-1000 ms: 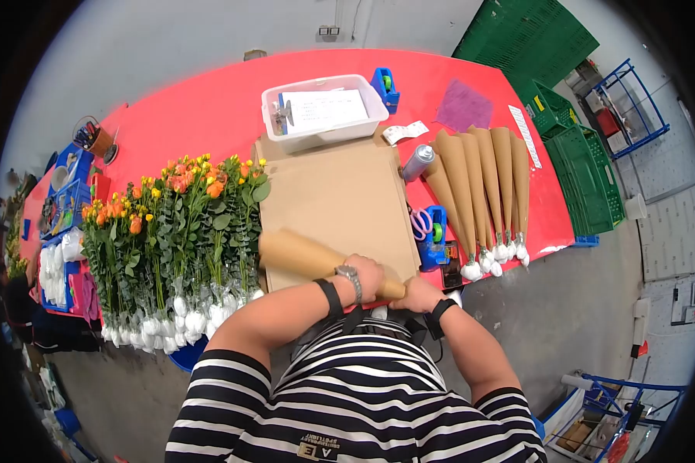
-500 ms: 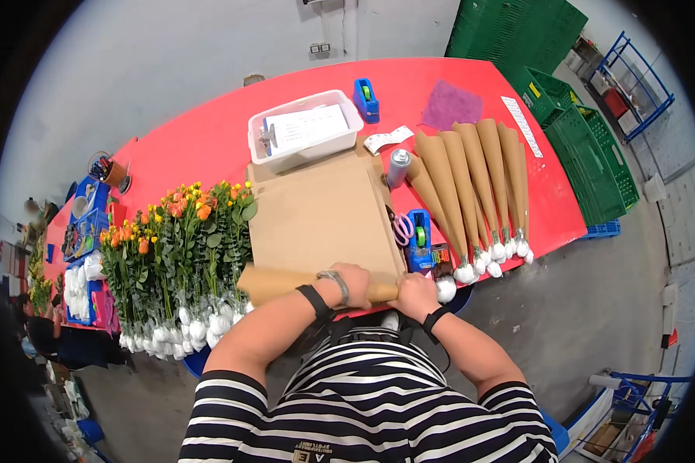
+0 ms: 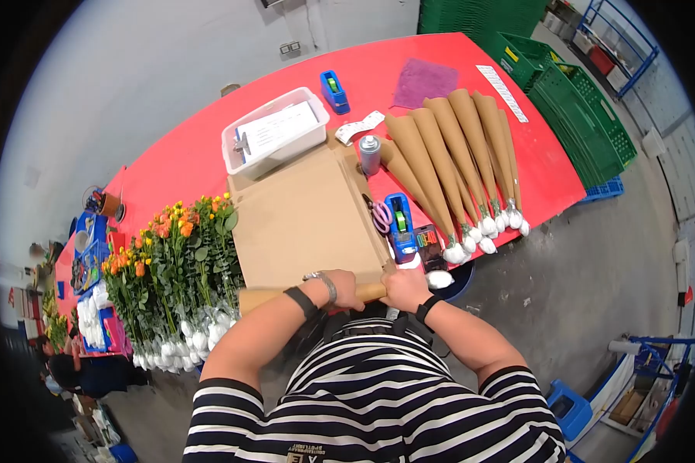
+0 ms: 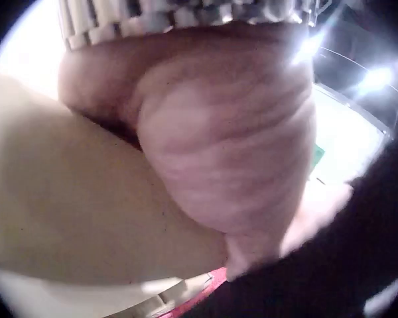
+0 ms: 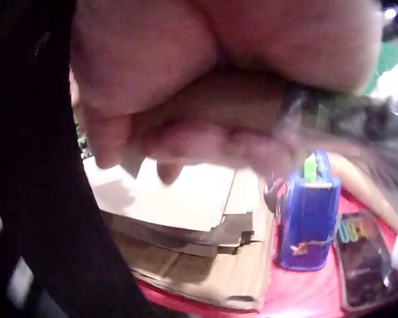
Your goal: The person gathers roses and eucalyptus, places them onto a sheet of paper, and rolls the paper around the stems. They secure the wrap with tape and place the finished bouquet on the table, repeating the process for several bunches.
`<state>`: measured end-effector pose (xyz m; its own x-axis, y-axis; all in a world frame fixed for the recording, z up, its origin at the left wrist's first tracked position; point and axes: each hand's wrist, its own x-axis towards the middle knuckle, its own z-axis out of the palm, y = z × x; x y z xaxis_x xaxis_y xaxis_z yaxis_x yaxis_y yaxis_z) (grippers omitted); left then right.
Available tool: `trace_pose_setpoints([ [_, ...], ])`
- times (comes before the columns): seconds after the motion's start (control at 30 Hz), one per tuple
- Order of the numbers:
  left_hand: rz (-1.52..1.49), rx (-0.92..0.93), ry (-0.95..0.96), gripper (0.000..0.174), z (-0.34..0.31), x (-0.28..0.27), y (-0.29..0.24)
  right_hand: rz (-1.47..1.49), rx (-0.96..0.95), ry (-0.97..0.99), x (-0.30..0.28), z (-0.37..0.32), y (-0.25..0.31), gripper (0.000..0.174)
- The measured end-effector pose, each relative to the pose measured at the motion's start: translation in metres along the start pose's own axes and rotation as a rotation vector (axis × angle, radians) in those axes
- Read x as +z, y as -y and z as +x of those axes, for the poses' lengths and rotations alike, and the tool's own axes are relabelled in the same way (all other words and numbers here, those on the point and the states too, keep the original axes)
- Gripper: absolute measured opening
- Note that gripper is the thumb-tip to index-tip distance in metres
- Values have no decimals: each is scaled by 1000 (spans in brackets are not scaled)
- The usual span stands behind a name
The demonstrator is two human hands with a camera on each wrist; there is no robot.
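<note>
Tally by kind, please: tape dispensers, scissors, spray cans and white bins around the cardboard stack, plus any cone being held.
Blue tape dispensers: 2
Scissors: 1
Spray cans: 1
White bins: 1
Kraft cone, held at the table edge: 1
Total: 6
</note>
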<state>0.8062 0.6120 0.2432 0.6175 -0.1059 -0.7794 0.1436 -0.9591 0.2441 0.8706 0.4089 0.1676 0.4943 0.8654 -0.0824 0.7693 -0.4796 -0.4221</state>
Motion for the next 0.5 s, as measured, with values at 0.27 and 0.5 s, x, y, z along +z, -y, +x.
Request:
trace_pose_setpoints([
  [0.27,323,263,-538,40,4,32,-4,959,362,819,-5,7,-29,44],
  [0.5,129,-119,-448,36,-48,38,33,618,685,-608,52,30,-147,29],
])
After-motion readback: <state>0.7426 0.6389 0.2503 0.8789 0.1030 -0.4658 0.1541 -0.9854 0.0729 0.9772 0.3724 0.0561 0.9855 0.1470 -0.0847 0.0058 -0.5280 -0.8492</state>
